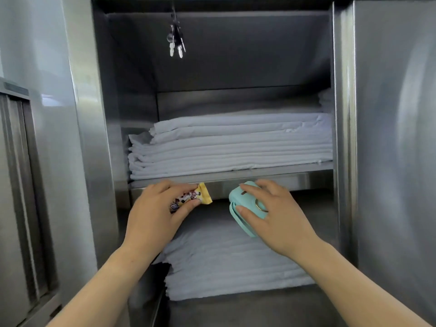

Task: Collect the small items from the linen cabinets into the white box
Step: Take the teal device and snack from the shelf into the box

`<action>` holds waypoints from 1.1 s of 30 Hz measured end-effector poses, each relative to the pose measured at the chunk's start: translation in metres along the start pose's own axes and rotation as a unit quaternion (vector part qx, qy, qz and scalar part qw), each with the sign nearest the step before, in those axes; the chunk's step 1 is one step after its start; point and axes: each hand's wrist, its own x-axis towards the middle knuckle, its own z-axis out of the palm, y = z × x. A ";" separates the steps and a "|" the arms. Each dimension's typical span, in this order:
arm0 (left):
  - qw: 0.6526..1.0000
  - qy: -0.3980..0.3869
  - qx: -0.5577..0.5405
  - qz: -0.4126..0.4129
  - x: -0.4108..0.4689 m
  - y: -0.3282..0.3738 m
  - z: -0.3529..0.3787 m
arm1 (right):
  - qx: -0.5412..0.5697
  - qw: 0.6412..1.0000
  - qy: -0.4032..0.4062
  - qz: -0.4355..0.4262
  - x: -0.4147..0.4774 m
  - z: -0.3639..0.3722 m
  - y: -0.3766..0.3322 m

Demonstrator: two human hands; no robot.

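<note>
An open steel linen cabinet fills the view. My left hand grips a small yellow snack wrapper with a cartoon print, held just below the front edge of the middle shelf. My right hand is closed over a mint-green pouch with a gold ring, at the same height, above the lower stack of white linen. A bunch of keys hangs from the cabinet's top. The white box is not in view.
Folded white sheets are stacked on the middle shelf, with more piled at the back right. The steel cabinet door stands open on the right. A steel panel and a lower unit flank the left side.
</note>
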 end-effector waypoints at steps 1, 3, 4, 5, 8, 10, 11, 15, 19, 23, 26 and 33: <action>1.000 -0.007 -0.006 -0.004 -0.009 -0.003 -0.003 | -0.002 1.000 -0.002 0.009 -0.008 0.003 -0.006; 0.999 -0.024 -0.018 -0.015 -0.033 -0.009 -0.007 | -0.005 1.000 -0.004 0.028 -0.029 0.012 -0.018; 0.999 -0.035 -0.024 -0.019 -0.046 -0.011 -0.008 | -0.007 0.999 -0.004 0.038 -0.042 0.017 -0.023; 0.998 -0.048 -0.032 -0.024 -0.061 -0.012 -0.008 | -0.012 0.999 -0.005 0.047 -0.057 0.022 -0.027; 0.993 -0.093 -0.069 -0.029 -0.113 -0.016 -0.004 | -0.039 0.995 -0.031 0.086 -0.110 0.038 -0.039; 0.987 -0.130 -0.085 -0.037 -0.151 -0.018 0.001 | -0.055 0.990 -0.059 0.120 -0.149 0.049 -0.046; 0.984 -0.151 -0.091 -0.041 -0.168 -0.018 0.002 | -0.059 0.987 -0.067 0.136 -0.167 0.054 -0.049; 0.964 -0.225 -0.129 -0.053 -0.228 -0.009 0.004 | -0.067 0.973 -0.099 0.197 -0.237 0.066 -0.062; 0.938 -0.284 -0.179 -0.083 -0.272 0.000 0.007 | -0.086 0.959 -0.116 0.246 -0.286 0.066 -0.076; 0.901 -0.331 -0.241 -0.145 -0.318 0.018 0.008 | -0.084 0.945 -0.123 0.292 -0.327 0.063 -0.088; 0.871 -0.370 -0.267 -0.179 -0.358 0.041 0.008 | -0.067 0.929 -0.129 0.341 -0.362 0.064 -0.093; 0.809 -0.488 -0.298 -0.137 -0.406 0.096 0.014 | -0.069 0.875 -0.144 0.457 -0.455 0.043 -0.087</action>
